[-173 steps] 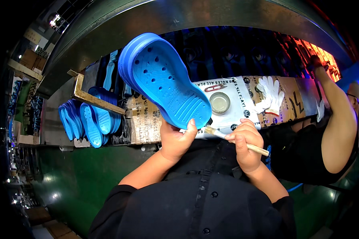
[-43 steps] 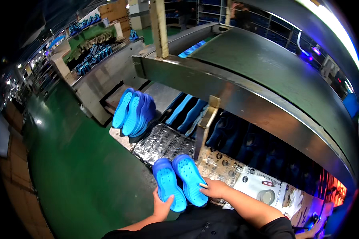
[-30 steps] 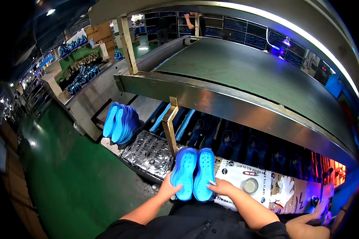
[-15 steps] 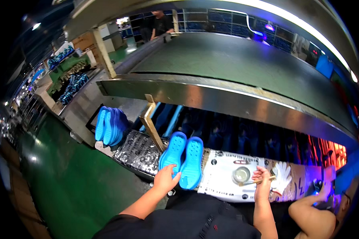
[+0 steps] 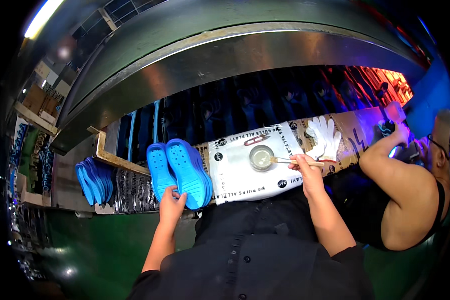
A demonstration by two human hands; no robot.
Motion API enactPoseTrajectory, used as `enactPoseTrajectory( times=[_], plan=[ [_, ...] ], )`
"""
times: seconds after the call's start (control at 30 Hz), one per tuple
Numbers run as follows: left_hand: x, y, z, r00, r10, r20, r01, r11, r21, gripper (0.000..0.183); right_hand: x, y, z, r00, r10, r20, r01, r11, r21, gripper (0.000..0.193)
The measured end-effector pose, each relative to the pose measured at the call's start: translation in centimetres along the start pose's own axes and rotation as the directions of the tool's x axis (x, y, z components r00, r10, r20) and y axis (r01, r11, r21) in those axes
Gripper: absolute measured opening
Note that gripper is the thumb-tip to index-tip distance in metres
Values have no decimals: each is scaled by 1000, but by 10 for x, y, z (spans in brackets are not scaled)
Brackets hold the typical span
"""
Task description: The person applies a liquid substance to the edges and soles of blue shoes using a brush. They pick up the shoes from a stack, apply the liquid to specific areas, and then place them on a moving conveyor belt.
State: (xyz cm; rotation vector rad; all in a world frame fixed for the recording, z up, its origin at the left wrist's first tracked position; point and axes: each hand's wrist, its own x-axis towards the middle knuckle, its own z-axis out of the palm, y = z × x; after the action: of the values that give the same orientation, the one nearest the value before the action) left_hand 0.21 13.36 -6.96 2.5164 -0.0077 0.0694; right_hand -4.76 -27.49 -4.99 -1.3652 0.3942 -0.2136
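Two side-by-side stacks of blue foam shoe soles (image 5: pixel 190 167), with holes at the toe and ridges toward the heel, lie left of the middle. At their near end my left hand (image 5: pixel 171 205) has its fingers curled over the heel of the left sole, thumb by the gap between the stacks. A flat wooden-handled brush (image 5: pixel 283 160) is gripped in my right hand (image 5: pixel 309 175). Its bristles reach over the rim of a small round jar (image 5: pixel 260 158) of pale liquid, which stands on a white printed sheet (image 5: pixel 235 182).
More blue soles (image 5: pixel 93 180) stand stacked at the far left beside a metal bracket (image 5: pixel 117 162). A white glove (image 5: pixel 325 137) and a small red-handled tool (image 5: pixel 256 139) lie around the jar. A metal-edged conveyor (image 5: pixel 210 57) overhangs the back. Another person's arm (image 5: pixel 402 172) is at the right.
The view has swung right, so things appear shifted left. My right hand has brought the brush to the jar's rim. My left hand stays at the heel end of the soles.
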Motion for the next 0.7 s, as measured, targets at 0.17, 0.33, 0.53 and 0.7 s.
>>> enactPoseTrajectory(
  times=[0.17,0.33,0.53,0.7],
  plan=[
    [2,16,-5,995,-77,64,69,991,114,33,17,10,14,997,-83,5,83,988,-128,28],
    [7,2,-5,991,-92,95,82,991,109,30,27,10,31,992,-111,53,122,935,-332,27],
    [7,0,-5,927,-303,222,370,834,-408,23,37,25,42,967,-225,122,256,831,-495,21],
    [12,11,-18,845,-160,510,532,344,-774,32,32,16,43,966,-246,83,255,840,-478,21]
  ],
)
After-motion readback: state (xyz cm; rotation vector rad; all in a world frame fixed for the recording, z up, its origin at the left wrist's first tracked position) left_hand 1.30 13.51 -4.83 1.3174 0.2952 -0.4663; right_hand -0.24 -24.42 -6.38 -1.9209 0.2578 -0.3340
